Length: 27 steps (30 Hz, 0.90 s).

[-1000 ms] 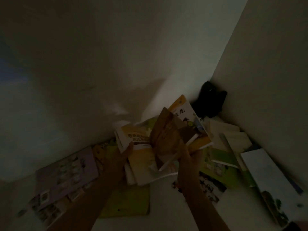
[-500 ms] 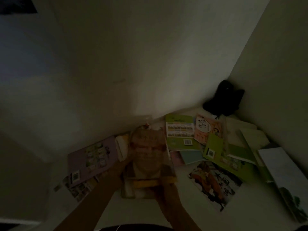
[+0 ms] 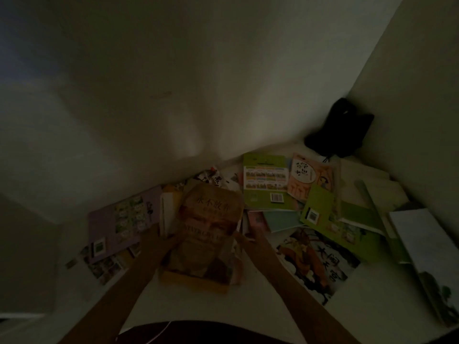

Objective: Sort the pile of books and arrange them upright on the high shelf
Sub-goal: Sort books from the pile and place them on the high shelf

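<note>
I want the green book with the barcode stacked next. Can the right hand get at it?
Probably yes: the green book lies on top, uncovered, just beyond the right hand.

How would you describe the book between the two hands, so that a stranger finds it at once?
Start from the black bag in the far right corner, then come left along the scattered books to the person's hands. Between the left hand and the right hand lies the brown book with a large face on its cover; its neighbours are green or lilac.
</note>
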### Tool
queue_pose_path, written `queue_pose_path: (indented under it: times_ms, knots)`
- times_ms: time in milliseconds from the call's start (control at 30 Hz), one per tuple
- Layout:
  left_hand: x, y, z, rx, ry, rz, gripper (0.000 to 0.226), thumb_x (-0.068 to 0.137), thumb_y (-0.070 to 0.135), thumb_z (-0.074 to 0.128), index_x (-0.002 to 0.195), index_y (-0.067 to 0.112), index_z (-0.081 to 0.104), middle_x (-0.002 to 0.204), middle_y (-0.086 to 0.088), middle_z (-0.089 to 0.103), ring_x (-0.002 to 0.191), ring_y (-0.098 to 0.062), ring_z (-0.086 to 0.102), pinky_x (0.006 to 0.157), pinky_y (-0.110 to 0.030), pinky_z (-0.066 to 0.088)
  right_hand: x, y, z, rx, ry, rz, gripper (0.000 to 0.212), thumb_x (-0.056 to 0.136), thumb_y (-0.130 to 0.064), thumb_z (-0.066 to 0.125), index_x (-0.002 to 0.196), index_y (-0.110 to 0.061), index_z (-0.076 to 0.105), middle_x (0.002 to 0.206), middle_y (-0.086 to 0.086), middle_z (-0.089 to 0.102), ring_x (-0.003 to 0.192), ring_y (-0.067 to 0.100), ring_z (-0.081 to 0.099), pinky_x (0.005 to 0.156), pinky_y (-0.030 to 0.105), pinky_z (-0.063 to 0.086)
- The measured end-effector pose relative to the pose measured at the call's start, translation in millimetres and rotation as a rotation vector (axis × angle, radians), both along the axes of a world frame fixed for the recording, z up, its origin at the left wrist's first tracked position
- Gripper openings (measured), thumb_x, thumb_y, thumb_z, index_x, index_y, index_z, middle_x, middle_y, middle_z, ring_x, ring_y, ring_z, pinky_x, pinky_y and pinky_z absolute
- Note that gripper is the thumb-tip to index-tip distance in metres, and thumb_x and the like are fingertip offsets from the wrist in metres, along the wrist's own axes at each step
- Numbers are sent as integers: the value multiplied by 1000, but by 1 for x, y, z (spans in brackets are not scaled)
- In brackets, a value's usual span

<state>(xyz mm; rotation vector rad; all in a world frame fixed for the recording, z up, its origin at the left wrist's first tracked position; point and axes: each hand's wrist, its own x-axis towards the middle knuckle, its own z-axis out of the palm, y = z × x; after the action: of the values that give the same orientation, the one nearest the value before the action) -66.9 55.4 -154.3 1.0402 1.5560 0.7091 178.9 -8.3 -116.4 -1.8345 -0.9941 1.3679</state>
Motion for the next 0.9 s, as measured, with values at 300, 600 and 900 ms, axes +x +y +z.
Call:
queue_pose_path:
  times_ms: [300, 600, 900]
  knots:
    - [12, -6, 35, 45, -139, -52, 128, 26, 72, 80, 137, 28, 36, 133, 1, 48, 115, -20, 51, 94, -43, 44, -29, 46, -28, 21, 390, -175, 69, 73, -24, 79, 132, -17, 42, 126, 6, 55, 114, 27, 56, 96, 44, 49]
    - [31, -11, 21, -130, -271, -269, 111, 58, 32, 86, 146, 23, 18, 131, 1, 43, 112, -19, 53, 75, -24, 52, -4, 13, -45, 72, 580, -163, 81, 57, -26, 86, 130, -17, 52, 122, 10, 63, 108, 27, 63, 86, 42, 55]
    - [3, -46, 64, -100, -268, -309, 42, 75, 16, 74, 112, 20, 54, 101, 5, 61, 91, -10, 62, 61, -16, 53, -36, -36, 6, 184, 550, -235, 64, 63, -7, 74, 124, -3, 54, 116, 20, 64, 102, 34, 65, 79, 44, 57]
